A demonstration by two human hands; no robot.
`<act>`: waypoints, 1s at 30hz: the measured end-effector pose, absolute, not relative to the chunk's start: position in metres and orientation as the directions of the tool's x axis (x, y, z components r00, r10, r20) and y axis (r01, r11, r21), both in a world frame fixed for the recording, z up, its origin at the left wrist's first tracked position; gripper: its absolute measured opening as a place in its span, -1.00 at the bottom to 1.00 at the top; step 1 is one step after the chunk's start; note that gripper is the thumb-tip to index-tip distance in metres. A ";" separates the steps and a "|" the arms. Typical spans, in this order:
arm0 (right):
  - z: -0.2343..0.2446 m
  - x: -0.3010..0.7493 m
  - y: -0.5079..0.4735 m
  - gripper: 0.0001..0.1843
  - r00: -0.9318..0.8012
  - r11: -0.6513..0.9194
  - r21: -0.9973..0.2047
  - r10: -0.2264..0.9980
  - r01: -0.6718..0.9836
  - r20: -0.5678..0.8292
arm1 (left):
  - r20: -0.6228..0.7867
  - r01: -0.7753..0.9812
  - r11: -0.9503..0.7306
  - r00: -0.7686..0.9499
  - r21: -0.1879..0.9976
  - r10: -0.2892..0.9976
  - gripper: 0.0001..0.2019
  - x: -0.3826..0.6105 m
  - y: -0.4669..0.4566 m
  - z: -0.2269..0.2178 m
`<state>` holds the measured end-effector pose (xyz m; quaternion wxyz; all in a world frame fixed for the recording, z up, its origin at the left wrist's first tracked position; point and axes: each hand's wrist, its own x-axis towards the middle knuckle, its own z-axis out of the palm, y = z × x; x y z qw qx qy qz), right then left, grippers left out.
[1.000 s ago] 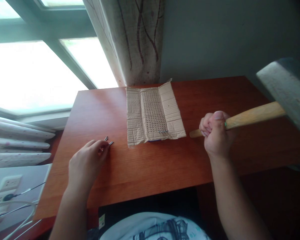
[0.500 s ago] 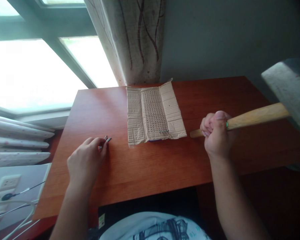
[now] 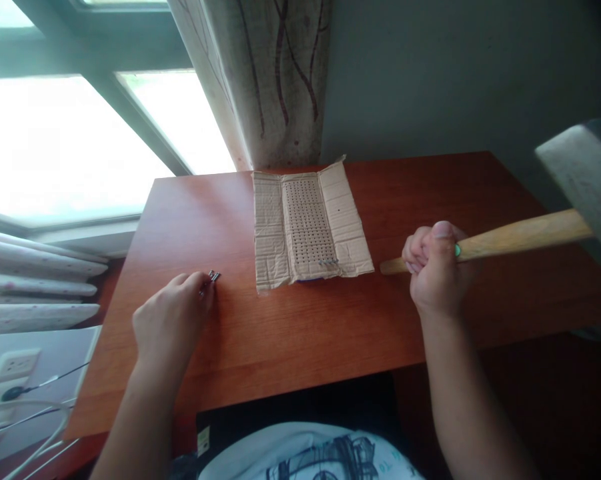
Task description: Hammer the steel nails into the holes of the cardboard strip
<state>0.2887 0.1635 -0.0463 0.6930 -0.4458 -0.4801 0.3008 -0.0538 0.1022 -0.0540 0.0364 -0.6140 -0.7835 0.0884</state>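
A hammer (image 3: 525, 233) with a pale wooden handle is gripped by my right hand (image 3: 434, 267), fingers wrapped round the handle near its end. Its big grey head rises at the right edge, partly out of view. My left hand (image 3: 173, 320) is closed over the table's left part, with a few small metal screws or nails (image 3: 213, 275) at its fingertips. Between the hands lies a creased cardboard sheet (image 3: 270, 233) with folded side flaps; its middle panel is punched with rows of small holes. Several small metal pins (image 3: 329, 261) stand or lie near its front edge.
The reddish-brown wooden table (image 3: 280, 340) reaches to the wall. A patterned curtain (image 3: 280, 80) hangs behind it and a bright window (image 3: 70, 147) is at left. Sockets with a plug and cables (image 3: 17, 380) are at the lower left, beside the table.
My left hand has shifted slightly left, its fingers drawn closer over the small metal pieces. The hammer head has moved a little to the right and down.
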 end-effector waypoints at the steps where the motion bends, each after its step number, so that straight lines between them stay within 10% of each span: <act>1: -0.046 0.289 0.163 -0.38 0.359 0.421 -0.907 0.845 0.013 0.398 | -0.048 0.956 0.230 -0.242 -0.182 0.969 -0.64 -0.054 0.102 -0.054; 18: -0.047 0.288 0.162 -0.38 0.350 0.418 -0.909 0.851 0.005 0.393 | -0.007 0.985 0.164 -0.165 -0.058 0.986 -0.71 -0.055 0.102 -0.055; 26: -0.046 0.288 0.162 -0.37 0.359 0.395 -0.918 0.855 0.016 0.374 | 0.152 0.702 0.054 -0.228 0.710 0.962 -0.88 -0.045 0.102 -0.049; 30: -0.047 0.288 0.161 -0.38 0.352 0.403 -0.915 0.853 0.027 0.386 | 0.175 0.431 -0.057 -0.239 0.901 0.955 -0.86 -0.017 0.110 -0.033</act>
